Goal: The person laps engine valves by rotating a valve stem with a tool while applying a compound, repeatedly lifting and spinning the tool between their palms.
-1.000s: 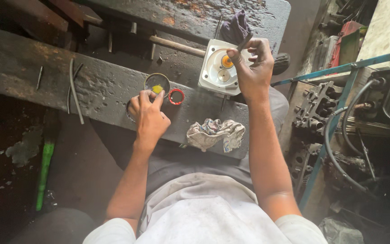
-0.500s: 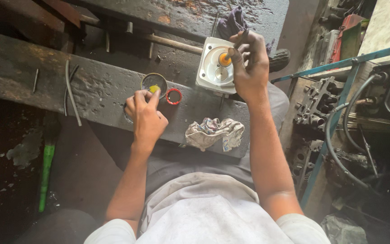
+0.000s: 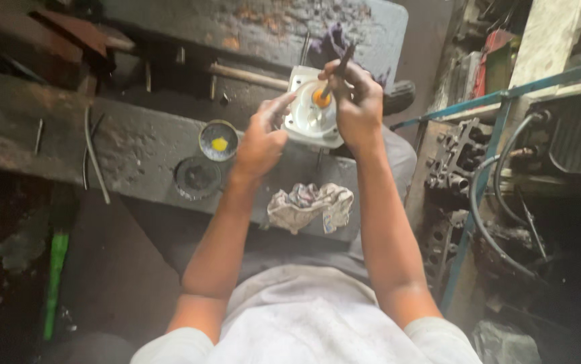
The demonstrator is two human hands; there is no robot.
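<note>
A white square housing [image 3: 306,127] with an orange centre [image 3: 321,99] stands on the dark metal bench [image 3: 135,152]. My right hand [image 3: 361,101] grips a thin dark tool [image 3: 342,59] whose tip rests at the orange centre. My left hand [image 3: 260,143] reaches up to the housing's left edge, its fingers touching and steadying it. Just left of that hand sits a small round tin with yellow paste [image 3: 218,141], and a dark round lid [image 3: 198,177] lies below the tin.
A crumpled rag [image 3: 310,205] lies at the bench's near edge. A wooden handle [image 3: 246,75] and thin metal rods [image 3: 93,162] lie on the bench. A green-handled tool [image 3: 54,283] lies on the floor at left. Engine parts [image 3: 452,162], hoses [image 3: 499,202] and a blue frame [image 3: 479,195] crowd the right.
My left hand left the tin and moved up right to the white housing. The red ring beside the tin is no longer visible. My right hand stays on the housing with the tool.
</note>
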